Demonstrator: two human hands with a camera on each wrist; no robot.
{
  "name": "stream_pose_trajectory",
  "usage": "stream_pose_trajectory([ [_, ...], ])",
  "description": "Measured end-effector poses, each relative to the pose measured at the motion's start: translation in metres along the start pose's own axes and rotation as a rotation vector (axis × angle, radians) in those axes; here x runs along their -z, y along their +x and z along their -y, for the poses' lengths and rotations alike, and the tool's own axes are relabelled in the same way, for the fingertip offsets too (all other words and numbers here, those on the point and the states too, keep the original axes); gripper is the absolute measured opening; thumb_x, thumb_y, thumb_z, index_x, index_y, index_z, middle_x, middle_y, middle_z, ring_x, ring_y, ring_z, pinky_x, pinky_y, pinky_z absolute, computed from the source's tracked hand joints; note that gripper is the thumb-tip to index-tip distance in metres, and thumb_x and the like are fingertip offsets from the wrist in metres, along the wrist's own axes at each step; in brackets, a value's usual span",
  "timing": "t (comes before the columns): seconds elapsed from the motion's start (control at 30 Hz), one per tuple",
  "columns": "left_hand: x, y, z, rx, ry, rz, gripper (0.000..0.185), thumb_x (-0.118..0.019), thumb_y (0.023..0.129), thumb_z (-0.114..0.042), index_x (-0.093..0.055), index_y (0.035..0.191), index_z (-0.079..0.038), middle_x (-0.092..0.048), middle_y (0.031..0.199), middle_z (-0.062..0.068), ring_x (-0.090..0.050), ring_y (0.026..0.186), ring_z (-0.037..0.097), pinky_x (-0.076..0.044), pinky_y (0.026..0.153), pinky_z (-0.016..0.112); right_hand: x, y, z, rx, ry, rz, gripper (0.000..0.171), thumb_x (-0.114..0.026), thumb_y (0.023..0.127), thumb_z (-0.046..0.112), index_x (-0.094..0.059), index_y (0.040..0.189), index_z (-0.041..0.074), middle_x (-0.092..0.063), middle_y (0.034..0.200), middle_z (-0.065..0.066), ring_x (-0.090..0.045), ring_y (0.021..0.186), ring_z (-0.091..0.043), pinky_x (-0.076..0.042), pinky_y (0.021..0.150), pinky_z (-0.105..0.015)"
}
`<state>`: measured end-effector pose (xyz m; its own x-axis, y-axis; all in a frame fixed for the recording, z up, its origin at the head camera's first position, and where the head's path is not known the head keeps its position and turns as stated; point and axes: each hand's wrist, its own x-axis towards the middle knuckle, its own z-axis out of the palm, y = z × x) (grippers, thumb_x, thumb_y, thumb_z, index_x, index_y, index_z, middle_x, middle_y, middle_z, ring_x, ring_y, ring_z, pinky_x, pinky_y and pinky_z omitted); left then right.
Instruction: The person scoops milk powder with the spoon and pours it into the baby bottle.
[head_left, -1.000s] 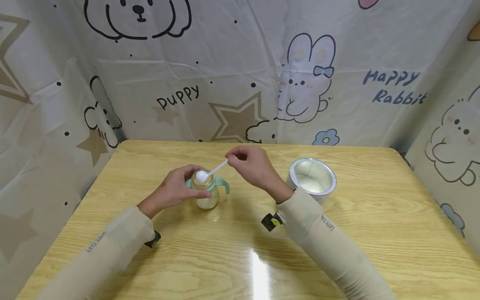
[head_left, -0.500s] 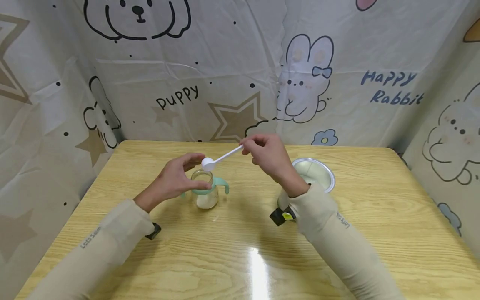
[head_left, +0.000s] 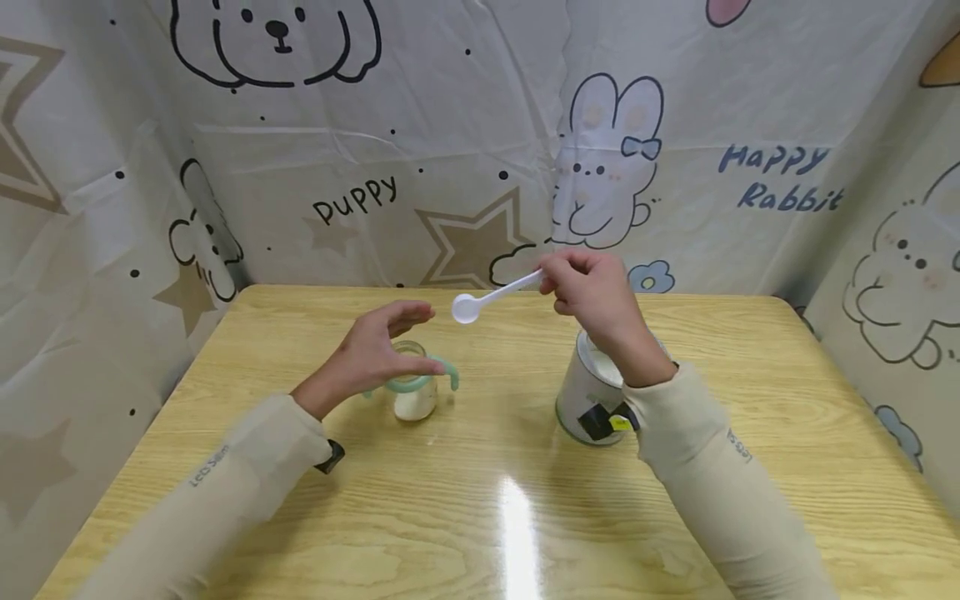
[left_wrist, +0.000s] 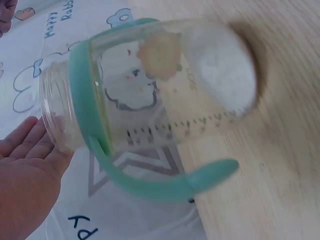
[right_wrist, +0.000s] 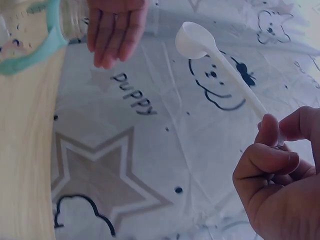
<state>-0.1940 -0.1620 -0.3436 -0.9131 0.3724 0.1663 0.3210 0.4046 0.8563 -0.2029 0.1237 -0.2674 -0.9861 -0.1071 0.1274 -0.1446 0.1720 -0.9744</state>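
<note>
My right hand [head_left: 600,304] pinches the handle end of a white measuring scoop [head_left: 466,309], raised over the table's far part; its small round bowl looks bare inside in the right wrist view. To the left stands a clear baby bottle [head_left: 415,406], upright and uncapped, with a mint-green collar and two curved handles. White powder [left_wrist: 225,70] lies at its bottom in the left wrist view. My left hand [head_left: 367,354] spreads its fingers and thumb beside the bottle's mouth, gripping nothing. A milk powder can [head_left: 581,392] stands under my right wrist, its opening partly hidden.
The wooden table [head_left: 480,517] ends at a back edge against a hanging cloth [head_left: 465,125] printed with cartoon animals and stars. Cloth also hangs along both sides.
The scoop has gone from the bottle's mouth up and right, toward the can, in my right hand. My left hand has let go of the bottle and opened; the bottle stays put.
</note>
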Motion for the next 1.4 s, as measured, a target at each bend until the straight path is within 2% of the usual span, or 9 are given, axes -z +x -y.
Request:
stream_pose_trajectory([
  [0.17, -0.008, 0.005, -0.006, -0.008, -0.012, 0.013, 0.08, -0.091, 0.074, -0.018, -0.05, 0.141, 0.001, -0.055, 0.142, 0.015, -0.047, 0.135, 0.03, -0.037, 0.114, 0.045, 0.023, -0.004, 0.002, -0.012, 0.053, -0.035, 0.02, -0.059, 0.1, 0.016, -0.068, 0.092, 0.0, -0.06, 0.07, 0.0, -0.041, 0.06, -0.01, -0.035, 0.049, -0.017],
  [0.3, -0.015, 0.011, -0.012, -0.016, -0.023, 0.011, 0.081, -0.092, 0.073, -0.018, -0.051, 0.14, 0.001, -0.056, 0.14, 0.013, -0.048, 0.135, 0.029, -0.037, 0.114, 0.043, 0.041, -0.007, 0.0, -0.026, 0.055, -0.068, 0.021, -0.059, 0.1, 0.017, -0.068, 0.093, 0.0, -0.06, 0.07, -0.001, -0.042, 0.06, -0.01, -0.036, 0.049, -0.017],
  [0.5, -0.029, 0.019, -0.02, -0.013, -0.057, 0.022, 0.08, -0.091, 0.074, -0.015, -0.051, 0.141, 0.001, -0.056, 0.141, 0.014, -0.05, 0.134, 0.027, -0.038, 0.114, 0.038, 0.067, -0.015, -0.007, -0.033, 0.06, -0.114, 0.021, -0.06, 0.099, 0.016, -0.069, 0.084, 0.006, -0.06, 0.069, -0.001, -0.046, 0.06, -0.01, -0.039, 0.048, -0.017],
  [0.8, -0.05, 0.03, -0.03, -0.022, -0.111, 0.06, 0.081, -0.09, 0.074, -0.012, -0.048, 0.143, 0.0, -0.052, 0.144, 0.012, -0.047, 0.136, 0.028, -0.037, 0.114, 0.034, 0.104, -0.026, -0.021, -0.005, 0.081, -0.158, 0.026, -0.059, 0.101, 0.015, -0.069, 0.078, 0.008, -0.058, 0.07, 0.0, -0.046, 0.059, -0.011, -0.039, 0.046, -0.016],
  [0.97, -0.061, 0.035, -0.035, -0.022, -0.112, 0.081, 0.084, -0.09, 0.074, -0.011, -0.046, 0.144, 0.001, -0.049, 0.147, 0.013, -0.045, 0.137, 0.027, -0.036, 0.114, 0.031, 0.116, -0.031, -0.028, -0.002, 0.13, -0.164, 0.028, -0.059, 0.101, 0.013, -0.07, 0.076, 0.008, -0.059, 0.069, -0.001, -0.046, 0.057, -0.01, -0.04, 0.046, -0.015],
  [1.4, -0.092, 0.042, -0.043, -0.024, -0.083, 0.143, 0.095, -0.092, 0.072, -0.015, -0.039, 0.15, -0.001, -0.042, 0.154, 0.013, -0.04, 0.141, 0.024, -0.034, 0.115, 0.031, 0.132, -0.038, -0.034, -0.037, 0.12, -0.18, 0.029, -0.057, 0.1, 0.011, -0.072, 0.075, 0.011, -0.06, 0.068, 0.0, -0.047, 0.056, -0.01, -0.042, 0.045, -0.015],
])
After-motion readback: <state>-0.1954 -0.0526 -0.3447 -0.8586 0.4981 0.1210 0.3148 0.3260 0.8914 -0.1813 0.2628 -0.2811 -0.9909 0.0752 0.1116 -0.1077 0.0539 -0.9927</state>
